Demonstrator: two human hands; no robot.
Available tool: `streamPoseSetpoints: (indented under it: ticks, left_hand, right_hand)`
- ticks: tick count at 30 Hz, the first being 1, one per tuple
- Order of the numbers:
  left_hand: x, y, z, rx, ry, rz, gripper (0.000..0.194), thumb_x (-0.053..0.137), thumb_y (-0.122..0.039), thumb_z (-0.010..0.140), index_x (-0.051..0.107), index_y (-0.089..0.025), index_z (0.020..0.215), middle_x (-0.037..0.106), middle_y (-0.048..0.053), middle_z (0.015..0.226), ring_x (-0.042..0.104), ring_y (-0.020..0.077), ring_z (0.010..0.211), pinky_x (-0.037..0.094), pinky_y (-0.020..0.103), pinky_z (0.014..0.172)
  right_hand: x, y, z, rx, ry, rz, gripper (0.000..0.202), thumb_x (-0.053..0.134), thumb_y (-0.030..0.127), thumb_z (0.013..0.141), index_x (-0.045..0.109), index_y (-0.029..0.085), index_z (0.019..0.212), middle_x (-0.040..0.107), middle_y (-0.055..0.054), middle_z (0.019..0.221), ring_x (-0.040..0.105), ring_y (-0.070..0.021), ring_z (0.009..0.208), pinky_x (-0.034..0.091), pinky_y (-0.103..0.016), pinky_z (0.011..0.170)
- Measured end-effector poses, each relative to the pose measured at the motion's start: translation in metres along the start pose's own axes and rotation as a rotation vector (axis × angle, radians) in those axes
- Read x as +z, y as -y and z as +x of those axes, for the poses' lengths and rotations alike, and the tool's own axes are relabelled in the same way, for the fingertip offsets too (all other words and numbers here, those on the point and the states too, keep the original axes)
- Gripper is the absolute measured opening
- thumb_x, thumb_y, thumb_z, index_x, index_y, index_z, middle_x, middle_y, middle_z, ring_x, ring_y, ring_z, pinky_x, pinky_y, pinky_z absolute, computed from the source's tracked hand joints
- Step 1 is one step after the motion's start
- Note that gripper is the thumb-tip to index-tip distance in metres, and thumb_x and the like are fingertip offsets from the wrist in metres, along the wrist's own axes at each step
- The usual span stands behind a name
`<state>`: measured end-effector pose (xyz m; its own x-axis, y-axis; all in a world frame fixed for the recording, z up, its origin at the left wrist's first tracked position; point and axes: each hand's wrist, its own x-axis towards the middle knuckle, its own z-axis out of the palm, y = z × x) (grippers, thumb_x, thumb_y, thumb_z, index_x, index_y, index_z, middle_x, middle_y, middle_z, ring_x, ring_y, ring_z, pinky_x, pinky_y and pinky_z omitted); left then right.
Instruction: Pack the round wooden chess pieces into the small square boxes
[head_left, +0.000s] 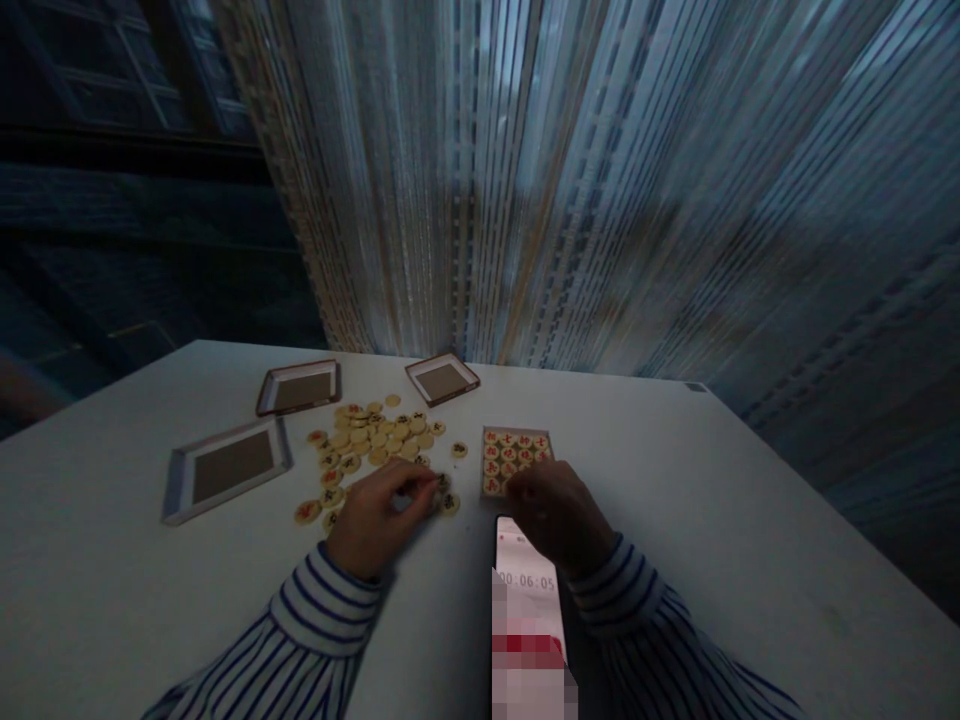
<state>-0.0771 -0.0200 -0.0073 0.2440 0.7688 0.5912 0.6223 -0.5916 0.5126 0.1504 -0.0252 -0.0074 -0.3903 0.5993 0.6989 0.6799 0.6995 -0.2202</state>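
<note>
So it looks like sorting is maybe a third of the way in, judging by what's lying where. The little box [516, 462] at about 1 o'clock from the hands already has red-marked discs packed in rows; I count roughly three rows showing, and the near edge is hidden behind the right hand [559, 517]. That hand hovers right over the box's near side with fingers curled down, but I can't tell if it's pinching a disc or not, too dark and the fingertips are hidden. The left hand [379, 520] is down on the table [112, 560] at the near edge of the loose pile [375, 440], fingers closed around what looks like a disc or two at about 3 o'clock from the knuckles. The pile is still big, a mix of red and dark markings, spread out at 11 o'clock from the left hand, so most of the work is left I'd say. Three trays or lids sit empty: a large one [229, 468] at 9 o'clock from the pile, a middle one [298, 388] at 11, and a small one [442, 379] at 1. A phone [525, 570] lies between the wrists, showing a running timer.
</note>
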Motion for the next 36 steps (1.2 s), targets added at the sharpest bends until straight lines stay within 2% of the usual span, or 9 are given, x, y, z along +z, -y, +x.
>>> streamPoseSetpoints:
  ticks: [3,6,12,19,30,36]
  left_hand:
    - [0.0,0.001,-0.002,0.035,0.039,0.012,0.01,0.053,-0.023,0.078,0.061,-0.017,0.075,0.064,0.002,0.066,0.059,0.0127,0.06,0.048,0.024,0.057]
    - [0.0,0.002,-0.003,0.084,0.066,0.026,0.007,0.055,-0.021,0.077,0.061,-0.018,0.077,0.067,0.004,0.073,0.062,0.0146,0.068,0.05,0.026,0.063]
    - [-0.002,0.009,-0.004,0.125,0.086,0.068,0.01,0.056,-0.02,0.075,0.062,-0.018,0.083,0.069,0.005,0.08,0.064,0.017,0.076,0.051,0.031,0.072]
    - [-0.005,0.009,-0.006,0.129,0.173,0.129,0.014,0.056,-0.019,0.075,0.061,-0.019,0.088,0.069,0.006,0.085,0.063,0.0188,0.082,0.05,0.035,0.076]
    - [-0.002,0.016,-0.009,0.099,0.307,0.217,0.024,0.056,-0.017,0.072,0.06,-0.018,0.096,0.067,0.007,0.091,0.061,0.0223,0.086,0.048,0.038,0.074]
    - [-0.001,0.017,-0.009,0.089,0.32,0.251,0.023,0.056,-0.019,0.071,0.061,-0.019,0.094,0.067,0.007,0.089,0.06,0.0222,0.085,0.046,0.037,0.073]
  right_hand:
    - [0.003,0.008,-0.001,0.018,0.037,0.079,0.009,0.048,0.011,0.074,0.054,0.017,0.076,0.058,-0.002,0.063,0.051,-0.0141,0.061,0.037,-0.027,0.06]
    - [0.005,0.015,0.001,0.086,0.089,0.122,0.009,0.05,0.012,0.075,0.054,0.019,0.08,0.06,-0.002,0.068,0.053,-0.0147,0.065,0.039,-0.028,0.062]
    - [0.011,0.03,0.009,0.181,0.129,0.076,0.01,0.05,0.013,0.076,0.055,0.019,0.082,0.062,-0.003,0.072,0.055,-0.0156,0.069,0.04,-0.028,0.065]
    - [0.017,0.03,-0.001,0.126,0.073,0.003,0.012,0.047,0.01,0.076,0.055,0.018,0.075,0.059,-0.002,0.066,0.053,-0.0152,0.065,0.04,-0.027,0.063]
    - [0.014,0.026,-0.007,0.112,0.057,0.013,0.012,0.046,0.011,0.078,0.056,0.017,0.078,0.057,-0.003,0.064,0.051,-0.0153,0.063,0.04,-0.027,0.059]
    - [0.013,0.026,-0.007,0.108,0.05,0.004,0.011,0.047,0.011,0.077,0.055,0.017,0.076,0.057,-0.003,0.063,0.05,-0.015,0.061,0.04,-0.027,0.058]
